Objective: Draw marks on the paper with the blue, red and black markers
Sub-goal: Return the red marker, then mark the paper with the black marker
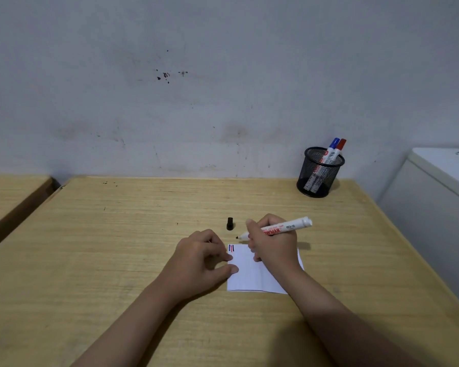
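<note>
A small white paper (252, 276) lies on the wooden desk (117, 247), with short blue, red and black lines in its top-left corner. My right hand (273, 242) grips the uncapped black marker (289, 227), whose tip hovers just above and beyond the paper's top edge. The fingertips of my left hand (202, 256) press on the paper's left edge. The marker's black cap (230, 223) stands on the desk behind the paper. The blue marker (331, 148) and the red marker (339, 149) stand capped in a black mesh pen holder (319, 178).
The pen holder stands at the desk's far right corner by the grey wall. A second wooden desk (8, 197) adjoins on the left across a gap. A white cabinet (440, 197) stands to the right of the desk.
</note>
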The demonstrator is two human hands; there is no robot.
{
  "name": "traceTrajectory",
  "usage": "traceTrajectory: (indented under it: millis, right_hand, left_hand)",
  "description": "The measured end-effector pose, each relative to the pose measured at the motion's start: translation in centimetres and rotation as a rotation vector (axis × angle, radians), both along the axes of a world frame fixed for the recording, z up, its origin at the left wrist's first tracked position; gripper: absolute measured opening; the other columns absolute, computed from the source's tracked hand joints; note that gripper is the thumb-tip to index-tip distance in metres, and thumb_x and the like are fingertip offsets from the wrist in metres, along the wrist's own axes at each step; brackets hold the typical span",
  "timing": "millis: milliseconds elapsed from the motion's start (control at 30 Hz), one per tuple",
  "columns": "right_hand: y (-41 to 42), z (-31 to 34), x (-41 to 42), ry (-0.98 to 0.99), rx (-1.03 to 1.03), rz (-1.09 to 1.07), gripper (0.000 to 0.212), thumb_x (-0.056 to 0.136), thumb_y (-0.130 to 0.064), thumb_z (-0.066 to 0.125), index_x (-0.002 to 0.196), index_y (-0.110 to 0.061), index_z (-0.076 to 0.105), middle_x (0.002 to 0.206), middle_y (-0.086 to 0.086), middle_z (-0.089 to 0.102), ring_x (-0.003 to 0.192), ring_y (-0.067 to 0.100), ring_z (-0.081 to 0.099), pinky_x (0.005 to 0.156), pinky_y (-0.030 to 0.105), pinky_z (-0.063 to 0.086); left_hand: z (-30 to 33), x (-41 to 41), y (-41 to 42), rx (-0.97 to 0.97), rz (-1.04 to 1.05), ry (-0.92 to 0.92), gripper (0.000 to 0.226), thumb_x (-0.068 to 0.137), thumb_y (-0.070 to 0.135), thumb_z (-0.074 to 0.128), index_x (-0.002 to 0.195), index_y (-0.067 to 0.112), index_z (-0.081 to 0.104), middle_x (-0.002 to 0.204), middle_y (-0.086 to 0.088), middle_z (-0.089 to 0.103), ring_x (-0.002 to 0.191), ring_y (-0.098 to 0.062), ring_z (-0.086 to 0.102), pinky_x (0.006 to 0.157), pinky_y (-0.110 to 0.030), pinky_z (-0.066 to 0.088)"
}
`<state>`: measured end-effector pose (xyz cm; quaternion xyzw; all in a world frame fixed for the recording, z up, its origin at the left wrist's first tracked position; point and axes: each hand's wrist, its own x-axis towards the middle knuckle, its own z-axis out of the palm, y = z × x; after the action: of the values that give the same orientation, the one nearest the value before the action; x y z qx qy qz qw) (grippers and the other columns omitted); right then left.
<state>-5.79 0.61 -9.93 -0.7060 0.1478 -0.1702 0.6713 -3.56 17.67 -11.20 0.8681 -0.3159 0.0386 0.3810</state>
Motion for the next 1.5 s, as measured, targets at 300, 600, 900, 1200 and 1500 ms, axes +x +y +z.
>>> traceTrajectory:
  millis: [300,600,900,1200,1500]
  right_hand:
    - [-0.7,1.1,-0.2,-0.012,0.268,-0.083,0.025,0.081,-0.024,0.073,0.074,-0.010,0.053,0.047,-0.006,0.060,0.032,0.013,0.043,0.039,0.024,0.036]
    - [-1.6,1.9,-0.9,-0.113,0.225,-0.002,0.017,0.071,-0.024,0.081,0.069,-0.021,0.064,0.062,0.001,0.065,0.046,0.015,0.057,0.055,0.035,0.049]
    - [-2.7,3.7,-1.9,-0.231,0.160,-0.002,0.011,0.075,-0.010,0.077,0.072,-0.013,0.067,0.072,0.003,0.071,0.058,0.020,0.064,0.052,0.028,0.056]
    - [-3.0,5.7,-3.9,-0.266,0.066,0.059,0.013,0.083,-0.007,0.068,0.072,-0.014,0.068,0.063,0.001,0.069,0.050,0.020,0.061,0.061,0.064,0.051]
    - [-3.3,7.2,-5.7,-0.299,0.043,0.097,0.007,0.081,-0.001,0.068,0.074,-0.002,0.067,0.063,0.000,0.068,0.046,0.015,0.059,0.058,0.038,0.051]
  left_hand:
    - [1.5,2.1,-2.9,-0.124,0.155,0.003,0.009,0.078,0.021,0.068,0.078,0.019,0.059,0.083,0.002,0.059,0.074,-0.008,0.055,0.064,-0.015,0.044]
    - [2.0,4.9,-4.5,0.108,0.209,0.075,0.017,0.087,0.008,0.055,0.097,0.013,0.068,0.093,-0.002,0.047,0.080,-0.015,0.052,0.067,-0.017,0.039]
    - [4.4,3.1,-4.4,-0.358,0.212,0.328,0.011,0.086,0.005,0.060,0.085,0.015,0.065,0.084,-0.001,0.069,0.081,-0.019,0.068,0.074,-0.033,0.053]
    - [8.1,-0.2,-4.1,-0.569,0.056,0.356,0.014,0.082,0.000,0.064,0.082,0.013,0.067,0.086,-0.015,0.070,0.081,-0.024,0.060,0.080,-0.037,0.048]
    - [9.1,-2.0,-4.0,-0.555,0.037,0.341,0.015,0.082,0.000,0.064,0.083,0.014,0.068,0.084,-0.012,0.071,0.076,-0.017,0.059,0.074,-0.033,0.045]
